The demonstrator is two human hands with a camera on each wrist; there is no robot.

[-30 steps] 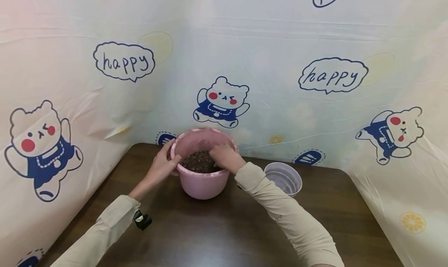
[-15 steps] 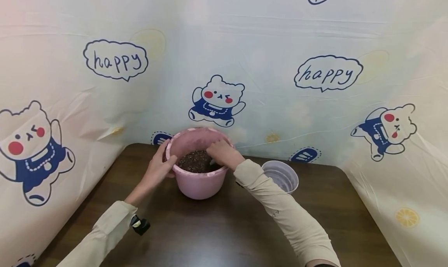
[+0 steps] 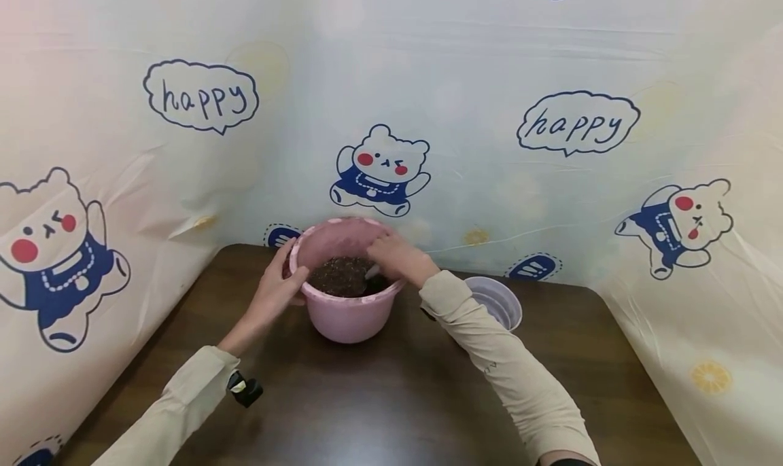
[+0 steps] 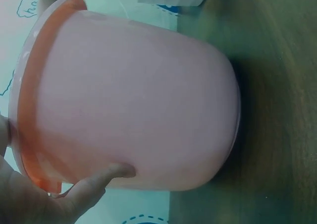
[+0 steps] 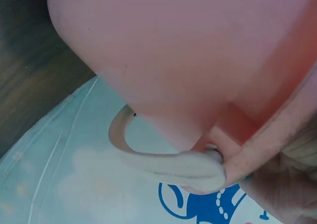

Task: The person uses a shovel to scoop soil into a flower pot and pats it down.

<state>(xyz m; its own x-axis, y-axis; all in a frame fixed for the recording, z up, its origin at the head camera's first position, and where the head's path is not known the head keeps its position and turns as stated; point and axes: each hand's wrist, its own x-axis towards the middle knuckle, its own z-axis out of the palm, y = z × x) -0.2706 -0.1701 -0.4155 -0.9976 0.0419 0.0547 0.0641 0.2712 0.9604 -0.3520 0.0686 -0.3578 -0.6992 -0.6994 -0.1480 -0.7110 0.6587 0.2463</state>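
A pink bucket (image 3: 350, 320) stands on the table, with dark crumbly soil (image 3: 336, 276) inside. My left hand (image 3: 276, 289) grips its left rim, thumb over the edge; in the left wrist view fingers (image 4: 99, 180) lie along the outer wall. My right hand (image 3: 402, 257) reaches over the right rim with curled fingers. Below them a small grey-white tool (image 3: 372, 272) shows at the soil, most of it hidden; I cannot tell its kind. The right wrist view shows the bucket's white carrying handle (image 5: 168, 165) hanging beside the wall, and part of the right hand beyond the rim.
A pale lavender round tub (image 3: 509, 304) stands right of the bucket, partly behind the right sleeve (image 3: 495, 357). The dark wooden table (image 3: 342, 411) backs onto a printed fabric screen (image 3: 477, 181), which also encloses both sides.
My right hand has shifted slightly rightward toward the rim, showing more of the pale tool and a darker hollow in the soil. The left hand keeps its grip. The head view shifted a little.
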